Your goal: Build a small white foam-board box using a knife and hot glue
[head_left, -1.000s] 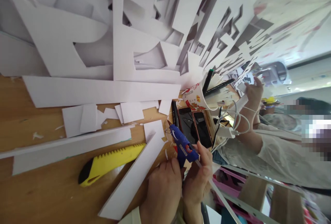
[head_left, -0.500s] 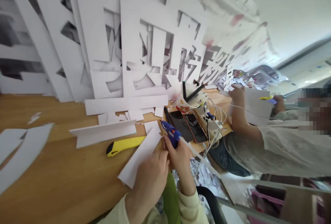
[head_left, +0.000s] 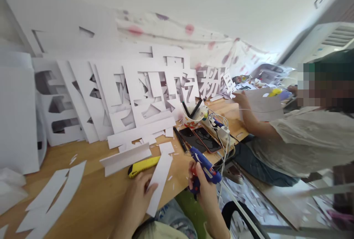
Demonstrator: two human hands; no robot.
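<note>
My right hand (head_left: 203, 188) is wrapped round the grip of a blue glue gun (head_left: 205, 164), nozzle pointing up-left over the table edge. My left hand (head_left: 138, 194) lies on the wooden table (head_left: 91, 202), fingers pressing a long white foam-board strip (head_left: 159, 180). A yellow utility knife (head_left: 143, 165) sits just beyond that hand, beside a folded white strip (head_left: 125, 158).
Cut-out white foam-board letters (head_left: 143, 95) lean along the wall. A paper cup with pens (head_left: 192, 115), two phones (head_left: 200, 139) and a power strip with cables (head_left: 222, 132) lie right of centre. Another person (head_left: 293, 139) sits at right holding a white sheet. Loose white offcuts (head_left: 52, 194) lie left.
The view tilted upward, showing wall and ceiling. My right hand with the glue gun drew back off the strip toward the table edge; my left hand stays on the strip.
</note>
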